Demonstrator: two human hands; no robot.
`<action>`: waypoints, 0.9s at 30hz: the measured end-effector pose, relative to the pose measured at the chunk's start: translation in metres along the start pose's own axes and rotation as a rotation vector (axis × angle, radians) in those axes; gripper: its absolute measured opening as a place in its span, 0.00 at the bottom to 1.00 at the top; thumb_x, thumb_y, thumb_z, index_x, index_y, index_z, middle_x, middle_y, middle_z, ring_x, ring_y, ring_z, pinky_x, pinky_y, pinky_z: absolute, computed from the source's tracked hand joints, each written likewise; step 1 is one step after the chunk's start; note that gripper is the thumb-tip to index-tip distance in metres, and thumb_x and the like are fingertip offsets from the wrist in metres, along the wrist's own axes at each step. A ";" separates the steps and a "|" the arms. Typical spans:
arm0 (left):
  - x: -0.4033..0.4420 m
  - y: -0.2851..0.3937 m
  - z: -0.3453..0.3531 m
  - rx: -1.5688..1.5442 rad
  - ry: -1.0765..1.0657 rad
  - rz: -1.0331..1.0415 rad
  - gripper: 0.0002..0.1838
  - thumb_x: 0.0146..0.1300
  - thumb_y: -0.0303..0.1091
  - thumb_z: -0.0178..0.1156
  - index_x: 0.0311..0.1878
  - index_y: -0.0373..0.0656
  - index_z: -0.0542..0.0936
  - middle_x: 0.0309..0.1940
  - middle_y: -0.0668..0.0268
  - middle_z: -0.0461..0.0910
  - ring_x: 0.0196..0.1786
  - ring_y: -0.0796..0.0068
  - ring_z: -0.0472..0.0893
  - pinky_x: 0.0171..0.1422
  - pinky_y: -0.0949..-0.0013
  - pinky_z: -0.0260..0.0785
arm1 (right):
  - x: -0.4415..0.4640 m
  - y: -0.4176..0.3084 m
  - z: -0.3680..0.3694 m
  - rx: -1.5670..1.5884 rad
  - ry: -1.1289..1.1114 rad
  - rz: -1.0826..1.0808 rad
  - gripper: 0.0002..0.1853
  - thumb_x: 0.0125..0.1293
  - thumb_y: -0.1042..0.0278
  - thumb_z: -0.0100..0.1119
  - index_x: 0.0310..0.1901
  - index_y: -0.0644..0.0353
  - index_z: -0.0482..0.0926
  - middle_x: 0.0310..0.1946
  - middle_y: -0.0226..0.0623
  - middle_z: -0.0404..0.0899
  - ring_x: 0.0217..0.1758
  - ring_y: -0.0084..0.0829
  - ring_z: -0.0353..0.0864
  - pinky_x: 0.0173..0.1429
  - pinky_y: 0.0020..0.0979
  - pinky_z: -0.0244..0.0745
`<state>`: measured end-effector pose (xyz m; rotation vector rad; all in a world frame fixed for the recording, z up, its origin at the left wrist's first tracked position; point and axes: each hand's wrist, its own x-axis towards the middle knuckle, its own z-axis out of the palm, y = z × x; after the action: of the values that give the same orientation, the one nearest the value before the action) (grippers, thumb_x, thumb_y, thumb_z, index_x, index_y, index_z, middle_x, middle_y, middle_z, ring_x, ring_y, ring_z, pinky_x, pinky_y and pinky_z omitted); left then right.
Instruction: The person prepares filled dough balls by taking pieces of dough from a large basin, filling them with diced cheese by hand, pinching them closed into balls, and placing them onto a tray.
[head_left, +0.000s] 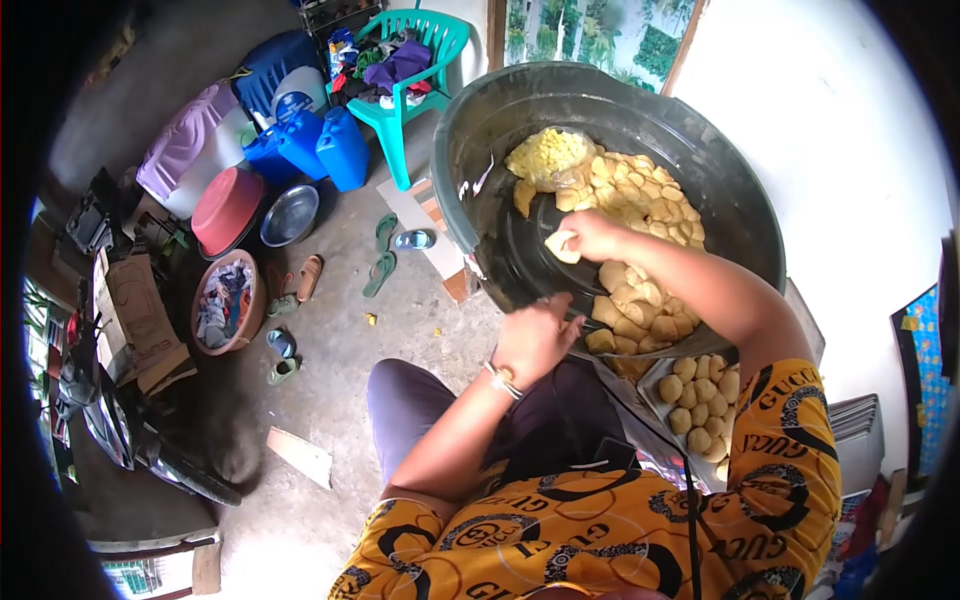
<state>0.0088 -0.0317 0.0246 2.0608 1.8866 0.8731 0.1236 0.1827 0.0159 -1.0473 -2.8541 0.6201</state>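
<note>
My right hand [592,238] is over the inside of a big dark plastic tub [735,160], its fingers closed on a pale piece of dough [563,247]. Many yellowish dough pieces [640,195] line the tub's far and right side, with more dough pieces [635,310] heaped at its near side. A clear plastic bag of small yellow chunks [552,155] lies against the dough at the back. My left hand [535,338], with a bracelet at the wrist, is at the tub's near rim. Its thumb and fingers are apart, and nothing shows in them.
Round dough balls [697,400] fill a tray below the tub, beside my right arm. A green plastic chair [395,125] holds clothes. Blue jugs [342,150], a red basin [227,210], a laundry basin [225,305] and sandals [380,272] are on the floor to the left.
</note>
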 end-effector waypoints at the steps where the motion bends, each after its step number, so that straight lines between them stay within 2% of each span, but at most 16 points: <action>1: 0.010 -0.006 -0.005 -0.204 0.035 0.026 0.21 0.59 0.43 0.61 0.49 0.39 0.74 0.30 0.53 0.81 0.35 0.57 0.83 0.39 0.61 0.75 | -0.006 -0.008 -0.019 0.225 -0.041 0.140 0.11 0.58 0.71 0.60 0.43 0.63 0.79 0.34 0.41 0.82 0.35 0.32 0.81 0.37 0.32 0.75; 2: 0.021 -0.010 -0.010 -0.496 -0.002 -0.050 0.24 0.58 0.41 0.63 0.53 0.36 0.73 0.32 0.51 0.81 0.36 0.58 0.83 0.41 0.65 0.75 | -0.015 -0.016 -0.040 0.454 -0.081 0.279 0.10 0.60 0.73 0.58 0.43 0.65 0.78 0.34 0.39 0.82 0.34 0.27 0.81 0.34 0.28 0.75; 3: 0.036 -0.018 -0.012 -0.678 -0.017 -0.095 0.31 0.57 0.41 0.66 0.58 0.33 0.68 0.36 0.51 0.81 0.39 0.62 0.83 0.44 0.68 0.74 | -0.024 -0.021 -0.055 0.562 -0.072 0.238 0.09 0.62 0.75 0.56 0.43 0.68 0.77 0.33 0.36 0.80 0.31 0.21 0.79 0.31 0.21 0.74; 4: 0.066 -0.033 -0.008 -0.928 0.080 -0.147 0.36 0.57 0.44 0.66 0.61 0.30 0.64 0.41 0.51 0.80 0.42 0.65 0.81 0.46 0.68 0.74 | -0.036 -0.022 -0.063 0.944 -0.022 0.222 0.08 0.63 0.75 0.55 0.42 0.67 0.77 0.33 0.35 0.80 0.30 0.21 0.78 0.32 0.22 0.73; 6: 0.087 -0.030 -0.016 -1.329 -0.092 -0.277 0.38 0.58 0.41 0.66 0.63 0.29 0.59 0.49 0.53 0.75 0.45 0.70 0.79 0.47 0.71 0.74 | -0.046 -0.033 -0.068 1.025 -0.013 0.172 0.09 0.62 0.73 0.58 0.43 0.66 0.78 0.34 0.32 0.80 0.34 0.21 0.79 0.36 0.22 0.74; 7: 0.093 -0.027 -0.017 -1.495 -0.162 -0.206 0.31 0.59 0.37 0.66 0.59 0.29 0.65 0.45 0.56 0.78 0.42 0.72 0.79 0.46 0.71 0.75 | -0.047 -0.035 -0.062 1.058 0.010 0.129 0.09 0.62 0.74 0.58 0.43 0.66 0.78 0.32 0.31 0.79 0.33 0.21 0.78 0.37 0.21 0.73; 10: 0.096 -0.027 0.005 -1.473 -0.093 -0.200 0.21 0.60 0.33 0.64 0.51 0.29 0.71 0.40 0.60 0.79 0.39 0.74 0.80 0.44 0.72 0.75 | -0.048 -0.042 -0.047 1.005 0.071 0.050 0.10 0.61 0.77 0.56 0.45 0.67 0.77 0.33 0.30 0.79 0.33 0.19 0.76 0.38 0.20 0.72; 11: 0.093 -0.029 0.011 -1.479 -0.060 -0.208 0.14 0.60 0.30 0.63 0.44 0.30 0.75 0.36 0.62 0.80 0.36 0.74 0.81 0.43 0.72 0.76 | -0.047 -0.039 -0.048 0.951 0.017 0.047 0.11 0.61 0.78 0.56 0.46 0.68 0.76 0.35 0.32 0.79 0.34 0.19 0.77 0.38 0.21 0.73; 15: 0.083 -0.036 0.018 -1.381 -0.021 -0.189 0.09 0.62 0.26 0.59 0.42 0.30 0.76 0.35 0.60 0.81 0.36 0.73 0.81 0.41 0.71 0.77 | -0.047 -0.033 -0.042 0.924 -0.048 0.025 0.12 0.61 0.80 0.55 0.47 0.69 0.75 0.38 0.34 0.80 0.37 0.22 0.78 0.38 0.22 0.74; 18: 0.081 -0.039 0.018 -1.359 0.002 -0.224 0.09 0.63 0.26 0.58 0.42 0.29 0.76 0.35 0.59 0.82 0.36 0.72 0.82 0.39 0.70 0.78 | -0.046 -0.031 -0.046 0.931 -0.082 0.032 0.12 0.61 0.79 0.55 0.47 0.69 0.75 0.38 0.34 0.80 0.38 0.22 0.78 0.37 0.22 0.74; 19: 0.082 -0.038 0.018 -1.390 0.005 -0.238 0.07 0.63 0.25 0.58 0.41 0.29 0.76 0.34 0.59 0.81 0.34 0.74 0.82 0.36 0.74 0.77 | -0.046 -0.031 -0.047 0.953 -0.090 0.044 0.12 0.62 0.79 0.55 0.47 0.69 0.76 0.38 0.34 0.80 0.38 0.21 0.77 0.37 0.22 0.74; 25: 0.078 -0.051 0.008 -1.693 -0.200 -0.363 0.11 0.64 0.31 0.59 0.44 0.33 0.77 0.39 0.60 0.82 0.41 0.71 0.82 0.46 0.68 0.77 | -0.047 -0.028 -0.055 1.023 -0.173 0.103 0.12 0.62 0.77 0.57 0.46 0.69 0.76 0.38 0.34 0.80 0.37 0.21 0.77 0.37 0.22 0.74; 27: 0.080 -0.055 0.007 -1.758 -0.187 -0.373 0.13 0.64 0.33 0.58 0.48 0.34 0.76 0.42 0.59 0.81 0.44 0.69 0.81 0.50 0.65 0.75 | -0.043 -0.033 -0.054 0.851 -0.165 0.090 0.10 0.63 0.78 0.55 0.47 0.68 0.75 0.36 0.32 0.78 0.34 0.19 0.75 0.39 0.22 0.72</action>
<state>-0.0334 0.0553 0.0124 0.6049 0.6114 1.3333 0.1455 0.1521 0.0821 -0.9659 -2.2158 1.7642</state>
